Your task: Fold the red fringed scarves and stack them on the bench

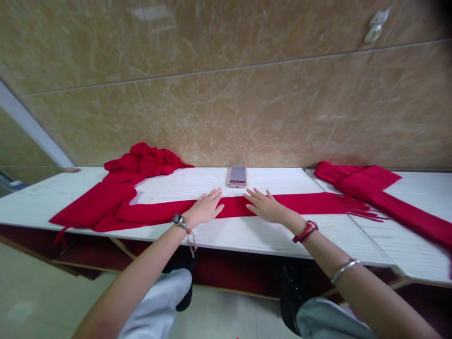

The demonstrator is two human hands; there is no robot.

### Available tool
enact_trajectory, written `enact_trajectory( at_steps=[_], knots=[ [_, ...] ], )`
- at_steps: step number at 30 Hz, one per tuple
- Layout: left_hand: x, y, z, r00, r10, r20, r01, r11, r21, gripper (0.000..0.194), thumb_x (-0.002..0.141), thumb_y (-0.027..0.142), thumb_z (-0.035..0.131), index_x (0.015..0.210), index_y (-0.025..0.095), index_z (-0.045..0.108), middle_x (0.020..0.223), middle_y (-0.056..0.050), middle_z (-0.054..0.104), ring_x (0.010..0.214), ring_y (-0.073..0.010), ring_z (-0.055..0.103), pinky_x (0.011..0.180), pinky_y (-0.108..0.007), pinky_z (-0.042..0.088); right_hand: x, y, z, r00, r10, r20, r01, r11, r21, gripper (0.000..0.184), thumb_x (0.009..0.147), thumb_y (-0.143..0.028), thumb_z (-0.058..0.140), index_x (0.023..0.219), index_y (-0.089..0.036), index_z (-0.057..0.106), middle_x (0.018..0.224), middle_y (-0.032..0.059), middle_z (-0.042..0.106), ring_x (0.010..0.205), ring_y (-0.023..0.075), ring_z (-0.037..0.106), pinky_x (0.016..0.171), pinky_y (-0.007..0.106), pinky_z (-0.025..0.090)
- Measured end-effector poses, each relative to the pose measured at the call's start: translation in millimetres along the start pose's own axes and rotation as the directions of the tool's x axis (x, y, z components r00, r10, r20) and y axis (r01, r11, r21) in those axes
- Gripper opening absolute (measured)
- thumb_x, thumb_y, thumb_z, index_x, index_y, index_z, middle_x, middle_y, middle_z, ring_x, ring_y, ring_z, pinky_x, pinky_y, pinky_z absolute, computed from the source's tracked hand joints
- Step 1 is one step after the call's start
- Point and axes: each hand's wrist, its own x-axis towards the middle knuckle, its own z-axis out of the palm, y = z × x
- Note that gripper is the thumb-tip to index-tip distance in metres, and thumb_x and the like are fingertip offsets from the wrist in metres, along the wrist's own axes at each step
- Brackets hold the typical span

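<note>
A long red scarf (307, 204) runs flat along the white tabletop, its fringed end toward the right. My left hand (205, 207) lies palm down on the scarf's middle stretch, fingers spread. A short way to the right, my right hand (266, 207) rests on the same strip, also flat with its fingers apart. On the left, the strip meets a wider heap of red cloth (106, 188), bunched up at the back; where one piece ends and another begins I cannot tell.
Behind my hands, a phone (237, 177) lies near the wall. Another red scarf (374, 188) is loosely folded on the right and trails off the view. The white table (264, 235) stands against a tan marble wall (219, 117), with open shelving beneath. A small cat figure (376, 26) is fixed to the wall.
</note>
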Motion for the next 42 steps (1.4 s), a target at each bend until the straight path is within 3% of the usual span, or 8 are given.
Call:
enact_trajectory(
  at_steps=[6, 10, 15, 23, 25, 29, 34, 42],
  knots=[
    [15.6, 12.1, 13.0, 0.980, 0.105, 0.171, -0.080, 0.986, -0.148, 0.063, 0.091, 0.051, 0.026, 0.142, 0.015, 0.016, 0.149, -0.010, 0.010, 0.136, -0.0214, 0.007, 0.107, -0.041, 0.015, 19.3, -13.6, -12.7, 0.959, 0.016, 0.282, -0.075, 0.977, 0.197, 0.058, 0.089, -0.050, 0.031, 0.140, -0.023, 0.027, 0.146, 0.0095, 0.024, 0.133, 0.0307, 0.020, 0.102, 0.058, 0.023],
    [9.5, 3.5, 21.4, 0.980, 0.126, 0.154, -0.103, 0.984, -0.148, 0.062, 0.092, 0.051, 0.023, 0.143, 0.018, 0.014, 0.149, -0.008, 0.008, 0.137, -0.0207, 0.003, 0.108, -0.043, 0.010, -2.5, 5.6, 4.4, 0.984, 0.001, 0.177, -0.041, 0.975, 0.219, 0.054, 0.091, -0.045, 0.024, 0.141, -0.025, 0.021, 0.147, 0.0059, 0.021, 0.134, 0.0286, 0.016, 0.102, 0.060, 0.020],
    [8.3, 5.2, 13.6, 0.968, 0.130, 0.213, -0.096, 0.982, -0.164, 0.060, 0.091, 0.050, 0.025, 0.142, 0.020, 0.015, 0.149, -0.007, 0.008, 0.137, -0.0201, 0.003, 0.108, -0.044, 0.009, -44.7, 39.5, 16.8, 0.990, 0.065, 0.127, -0.082, 0.988, 0.134, 0.052, 0.092, -0.043, 0.025, 0.141, -0.025, 0.021, 0.147, 0.0072, 0.023, 0.133, 0.0283, 0.018, 0.099, 0.061, 0.023],
    [23.5, 17.2, -10.4, 0.932, -0.017, 0.363, 0.066, 0.990, -0.122, 0.060, 0.089, 0.050, 0.027, 0.137, 0.015, 0.030, 0.147, -0.012, 0.018, 0.135, -0.0254, 0.017, 0.105, -0.045, 0.021, -90.0, 103.6, 19.8, 0.965, 0.175, 0.193, -0.175, 0.984, -0.016, 0.040, 0.092, -0.027, 0.029, 0.127, -0.030, 0.047, 0.144, 0.0065, 0.030, 0.131, 0.0334, 0.024, 0.090, 0.067, 0.032],
    [34.1, 27.3, -13.3, 0.946, -0.051, 0.322, 0.080, 0.994, -0.078, 0.055, 0.089, 0.045, 0.030, 0.132, 0.013, 0.038, 0.144, -0.015, 0.027, 0.132, -0.0275, 0.024, 0.103, -0.047, 0.026, -84.1, 101.2, 12.0, 0.953, 0.235, 0.190, -0.229, 0.972, -0.054, 0.038, 0.091, -0.027, 0.031, 0.124, -0.030, 0.051, 0.143, 0.0077, 0.033, 0.130, 0.0353, 0.026, 0.090, 0.066, 0.033],
    [61.3, 60.5, -4.5, 0.995, -0.045, 0.086, 0.051, 0.996, -0.071, 0.047, 0.090, 0.035, 0.029, 0.128, 0.011, 0.041, 0.143, -0.016, 0.028, 0.132, -0.0284, 0.025, 0.101, -0.049, 0.028, -50.4, 66.4, -5.3, 0.934, 0.341, 0.104, -0.338, 0.940, -0.051, 0.043, 0.092, -0.038, 0.030, 0.131, -0.025, 0.043, 0.144, 0.0109, 0.030, 0.130, 0.0365, 0.024, 0.094, 0.064, 0.031],
    [83.0, 82.2, 24.8, 1.000, -0.010, -0.020, 0.007, 0.992, -0.123, 0.047, 0.091, 0.033, 0.024, 0.135, 0.018, 0.031, 0.146, -0.011, 0.024, 0.134, -0.0267, 0.019, 0.101, -0.053, 0.022, -30.0, 39.9, -0.7, 0.971, 0.220, 0.096, -0.223, 0.975, 0.021, 0.047, 0.094, -0.039, 0.024, 0.137, -0.021, 0.033, 0.146, 0.0119, 0.025, 0.132, 0.0313, 0.023, 0.096, 0.060, 0.030],
    [81.9, 74.0, 30.8, 1.000, 0.026, -0.016, -0.027, 0.997, -0.077, 0.050, 0.090, 0.033, 0.023, 0.138, 0.018, 0.029, 0.146, -0.010, 0.024, 0.134, -0.0261, 0.017, 0.103, -0.051, 0.020, -108.4, 114.2, 12.0, 0.912, 0.376, 0.165, -0.360, 0.925, -0.119, 0.041, 0.094, -0.022, 0.025, 0.131, -0.024, 0.042, 0.146, 0.0099, 0.025, 0.133, 0.0321, 0.018, 0.093, 0.065, 0.029]
  ],
)
